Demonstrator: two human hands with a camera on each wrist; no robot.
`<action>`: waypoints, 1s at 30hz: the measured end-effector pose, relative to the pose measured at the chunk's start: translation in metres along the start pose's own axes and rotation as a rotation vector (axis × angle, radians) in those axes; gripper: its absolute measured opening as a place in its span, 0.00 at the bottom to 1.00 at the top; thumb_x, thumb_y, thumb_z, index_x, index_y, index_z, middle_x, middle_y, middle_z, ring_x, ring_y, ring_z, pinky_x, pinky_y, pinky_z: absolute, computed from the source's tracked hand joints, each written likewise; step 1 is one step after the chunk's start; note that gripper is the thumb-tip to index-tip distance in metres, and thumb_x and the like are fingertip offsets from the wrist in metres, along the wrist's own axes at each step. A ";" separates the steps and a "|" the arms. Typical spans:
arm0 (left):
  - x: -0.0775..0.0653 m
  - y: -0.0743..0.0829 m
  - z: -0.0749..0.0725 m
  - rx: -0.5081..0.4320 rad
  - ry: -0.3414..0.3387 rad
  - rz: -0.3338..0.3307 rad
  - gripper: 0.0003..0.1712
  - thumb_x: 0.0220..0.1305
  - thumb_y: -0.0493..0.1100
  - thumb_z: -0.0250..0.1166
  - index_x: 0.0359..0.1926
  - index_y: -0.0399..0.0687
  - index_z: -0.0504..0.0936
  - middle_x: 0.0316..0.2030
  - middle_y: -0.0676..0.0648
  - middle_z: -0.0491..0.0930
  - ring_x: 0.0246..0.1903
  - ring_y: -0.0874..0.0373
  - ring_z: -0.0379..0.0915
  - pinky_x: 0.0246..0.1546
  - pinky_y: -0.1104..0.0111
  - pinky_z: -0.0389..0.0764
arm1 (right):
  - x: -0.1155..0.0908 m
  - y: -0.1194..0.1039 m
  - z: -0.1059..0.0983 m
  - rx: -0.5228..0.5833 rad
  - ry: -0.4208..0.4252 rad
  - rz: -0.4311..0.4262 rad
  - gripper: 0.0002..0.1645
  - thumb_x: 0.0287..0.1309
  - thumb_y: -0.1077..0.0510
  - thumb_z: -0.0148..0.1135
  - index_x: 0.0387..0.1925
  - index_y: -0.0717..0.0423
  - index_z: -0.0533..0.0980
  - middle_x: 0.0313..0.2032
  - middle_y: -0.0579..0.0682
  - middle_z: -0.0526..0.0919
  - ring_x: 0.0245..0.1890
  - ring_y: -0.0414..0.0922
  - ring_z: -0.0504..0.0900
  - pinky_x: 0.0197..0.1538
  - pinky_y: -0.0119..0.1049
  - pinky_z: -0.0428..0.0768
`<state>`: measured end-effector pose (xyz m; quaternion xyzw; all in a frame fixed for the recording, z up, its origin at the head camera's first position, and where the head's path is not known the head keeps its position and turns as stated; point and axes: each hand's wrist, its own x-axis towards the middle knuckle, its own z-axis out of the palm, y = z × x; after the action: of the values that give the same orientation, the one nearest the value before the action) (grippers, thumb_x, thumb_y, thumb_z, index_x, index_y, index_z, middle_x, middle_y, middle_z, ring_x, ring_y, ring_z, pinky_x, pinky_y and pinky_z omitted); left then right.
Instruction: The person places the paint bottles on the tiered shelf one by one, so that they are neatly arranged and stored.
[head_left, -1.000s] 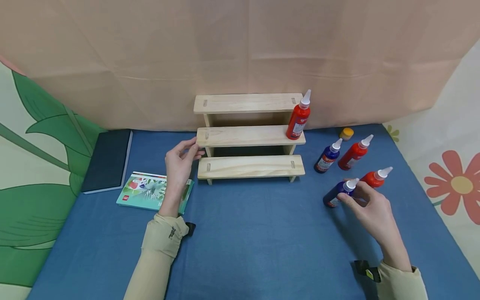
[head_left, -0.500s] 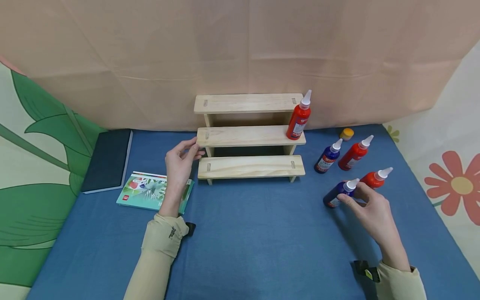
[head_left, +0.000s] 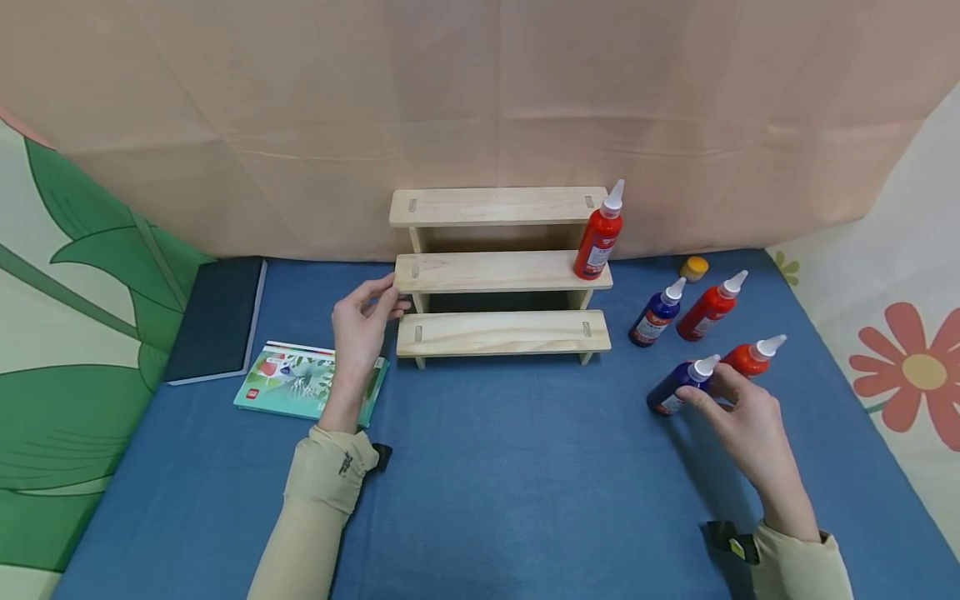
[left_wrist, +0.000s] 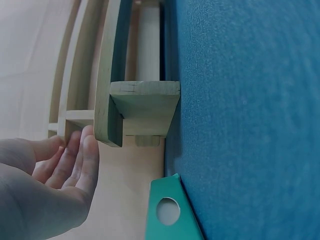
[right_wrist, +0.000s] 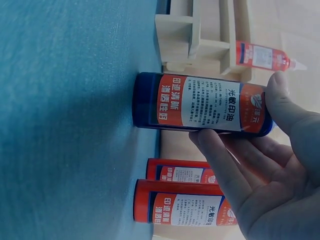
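Books (head_left: 213,321) left of shelf (head_left: 502,332); one bottle (head_left: 597,243) on middle tier (head_left: 483,271), four bottles (head_left: 652,318) right.

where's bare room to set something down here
Widest: the blue cloth before the wooden shelf, between left hand and right hand. The top step and bottom step look bare, likewise the middle step between left hand and red bottle. Crowded: right of the shelf, with two blue bottles, two more red ones, a yellow cap; left, with two books.

Beige sleeves (head_left: 311,508), black wrist cameras (head_left: 722,533)
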<state>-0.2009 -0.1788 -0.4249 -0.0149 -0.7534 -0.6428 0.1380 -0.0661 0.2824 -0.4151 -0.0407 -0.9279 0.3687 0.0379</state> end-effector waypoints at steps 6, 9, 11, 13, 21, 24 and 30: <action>0.000 0.001 0.001 -0.002 -0.005 0.010 0.18 0.79 0.36 0.65 0.65 0.33 0.83 0.48 0.32 0.86 0.38 0.61 0.87 0.45 0.71 0.90 | 0.001 0.001 0.000 -0.019 0.012 -0.030 0.31 0.74 0.50 0.70 0.65 0.69 0.76 0.57 0.73 0.83 0.55 0.72 0.82 0.57 0.70 0.81; 0.000 0.001 0.001 -0.004 -0.004 0.009 0.18 0.79 0.36 0.65 0.65 0.33 0.83 0.48 0.32 0.86 0.38 0.61 0.87 0.45 0.71 0.90 | 0.002 0.000 0.000 -0.026 0.018 -0.042 0.30 0.73 0.50 0.71 0.65 0.68 0.77 0.56 0.72 0.84 0.55 0.71 0.83 0.57 0.70 0.81; 0.000 0.000 0.000 -0.004 -0.002 0.008 0.18 0.79 0.36 0.65 0.65 0.34 0.84 0.48 0.32 0.86 0.38 0.61 0.88 0.45 0.71 0.90 | 0.003 -0.002 0.000 -0.024 0.019 -0.041 0.30 0.73 0.50 0.71 0.65 0.68 0.77 0.56 0.72 0.84 0.55 0.71 0.83 0.57 0.68 0.81; 0.000 0.000 0.000 -0.006 0.000 0.005 0.18 0.79 0.36 0.64 0.65 0.34 0.84 0.48 0.32 0.86 0.38 0.61 0.88 0.45 0.71 0.90 | 0.004 -0.005 0.000 -0.023 0.020 -0.036 0.30 0.73 0.49 0.71 0.65 0.67 0.78 0.56 0.71 0.84 0.55 0.70 0.84 0.57 0.55 0.88; 0.000 0.000 -0.001 -0.003 -0.002 -0.003 0.18 0.79 0.37 0.65 0.64 0.35 0.84 0.48 0.32 0.86 0.39 0.57 0.88 0.46 0.70 0.90 | 0.012 -0.018 0.001 -0.006 0.015 -0.047 0.32 0.74 0.47 0.70 0.65 0.67 0.78 0.56 0.71 0.84 0.54 0.71 0.84 0.53 0.30 0.87; 0.000 0.000 0.000 -0.007 -0.007 -0.011 0.18 0.80 0.37 0.64 0.65 0.35 0.84 0.49 0.31 0.85 0.38 0.59 0.88 0.46 0.70 0.90 | 0.016 -0.022 0.001 -0.007 0.014 -0.063 0.31 0.74 0.48 0.70 0.65 0.68 0.77 0.57 0.72 0.84 0.55 0.71 0.84 0.57 0.60 0.86; 0.000 0.000 0.000 -0.010 -0.004 -0.009 0.18 0.79 0.37 0.65 0.64 0.34 0.84 0.49 0.31 0.86 0.37 0.62 0.87 0.46 0.71 0.90 | 0.022 -0.030 0.001 -0.007 0.011 -0.081 0.31 0.72 0.49 0.72 0.64 0.67 0.79 0.57 0.71 0.84 0.55 0.70 0.84 0.53 0.37 0.89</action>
<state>-0.2007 -0.1790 -0.4246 -0.0133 -0.7506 -0.6470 0.1335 -0.0891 0.2624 -0.3942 -0.0053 -0.9299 0.3632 0.0575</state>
